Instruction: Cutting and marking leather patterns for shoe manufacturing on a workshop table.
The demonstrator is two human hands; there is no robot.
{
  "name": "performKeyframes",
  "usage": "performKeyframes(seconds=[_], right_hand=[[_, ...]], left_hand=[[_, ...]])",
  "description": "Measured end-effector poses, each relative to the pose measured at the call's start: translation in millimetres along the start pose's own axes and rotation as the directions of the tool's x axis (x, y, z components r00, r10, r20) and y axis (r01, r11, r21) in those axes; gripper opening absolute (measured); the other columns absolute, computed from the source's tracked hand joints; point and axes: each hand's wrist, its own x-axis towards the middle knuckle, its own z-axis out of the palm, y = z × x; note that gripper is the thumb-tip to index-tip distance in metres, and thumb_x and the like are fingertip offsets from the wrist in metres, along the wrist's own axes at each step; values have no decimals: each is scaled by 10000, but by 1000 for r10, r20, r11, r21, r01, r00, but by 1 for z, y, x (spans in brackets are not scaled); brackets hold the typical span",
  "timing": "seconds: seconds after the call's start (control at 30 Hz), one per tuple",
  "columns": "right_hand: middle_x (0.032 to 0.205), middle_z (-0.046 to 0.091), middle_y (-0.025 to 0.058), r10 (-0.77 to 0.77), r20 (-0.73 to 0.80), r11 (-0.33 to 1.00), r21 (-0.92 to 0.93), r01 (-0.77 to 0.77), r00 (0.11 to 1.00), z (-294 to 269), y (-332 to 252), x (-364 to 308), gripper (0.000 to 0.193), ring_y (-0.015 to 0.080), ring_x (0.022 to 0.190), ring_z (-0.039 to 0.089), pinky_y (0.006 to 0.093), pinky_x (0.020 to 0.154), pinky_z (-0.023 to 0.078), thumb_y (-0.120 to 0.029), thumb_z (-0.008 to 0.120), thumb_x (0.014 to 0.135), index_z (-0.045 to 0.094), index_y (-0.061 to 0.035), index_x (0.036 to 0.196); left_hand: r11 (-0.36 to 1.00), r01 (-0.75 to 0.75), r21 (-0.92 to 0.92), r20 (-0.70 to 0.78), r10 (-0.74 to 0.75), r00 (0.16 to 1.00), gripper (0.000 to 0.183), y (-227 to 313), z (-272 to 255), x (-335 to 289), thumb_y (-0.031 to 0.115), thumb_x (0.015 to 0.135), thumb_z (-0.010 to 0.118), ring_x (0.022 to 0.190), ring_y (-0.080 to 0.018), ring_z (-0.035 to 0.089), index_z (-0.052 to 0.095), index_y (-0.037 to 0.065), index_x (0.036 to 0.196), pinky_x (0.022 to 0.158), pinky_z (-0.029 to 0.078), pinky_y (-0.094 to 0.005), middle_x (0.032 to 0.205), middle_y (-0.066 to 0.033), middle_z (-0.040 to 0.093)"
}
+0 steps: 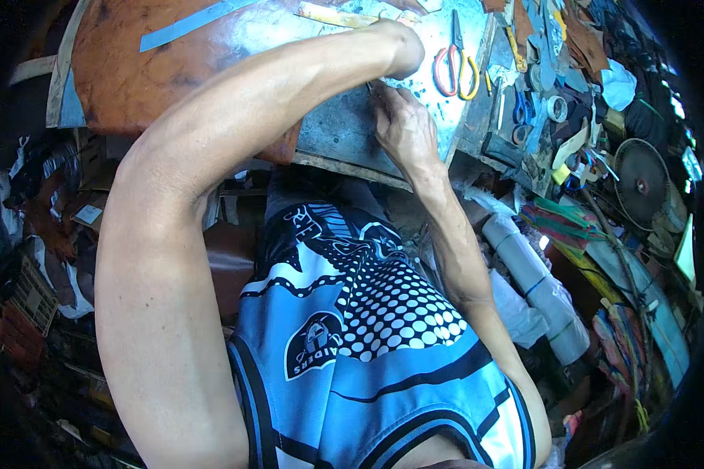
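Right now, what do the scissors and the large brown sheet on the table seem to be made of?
Scissors: likely metal blades, dark and narrow; handles probably plastic or plastic-coated, from their even red and yellow colour.
Brown sheet: perhaps leather, with a slight sheen and mottled tone, though a synthetic imitation is possible.

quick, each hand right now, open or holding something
Left hand: fingers hidden; open or closed can't be told.
Right hand: fingers partly curled; whether it holds anything can't be told.

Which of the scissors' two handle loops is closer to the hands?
The red loop, on the left side of the scissors, toward the left hand and right hand; the yellow loop sits farther right.
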Motion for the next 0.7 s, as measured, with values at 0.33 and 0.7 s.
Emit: performKeyframes(seconds=[0.33,0.7], right_hand=[[975,651,209,3,80,1000,-24,-1,997,-1,4,-3,309,426,849,658,509,755,538,-139,590,896,640,-85,1196],[971,678,210,-32,0,999,35,32,999,-6,4,-17,243,401,893,661,450,786,525,-109,613,902,680,-17,1117]], left_hand=[[988,86,131,-361,-34,932,282,-4,41,40,133,823,716,1039,-224,706,755,98,1101,799,591,-391,1134,-64,733],[981,126,150,-357,-65,932,270,-5,41,26,106,823,712,1031,-220,708,754,107,1090,786,592,-379,1109,-61,738]])
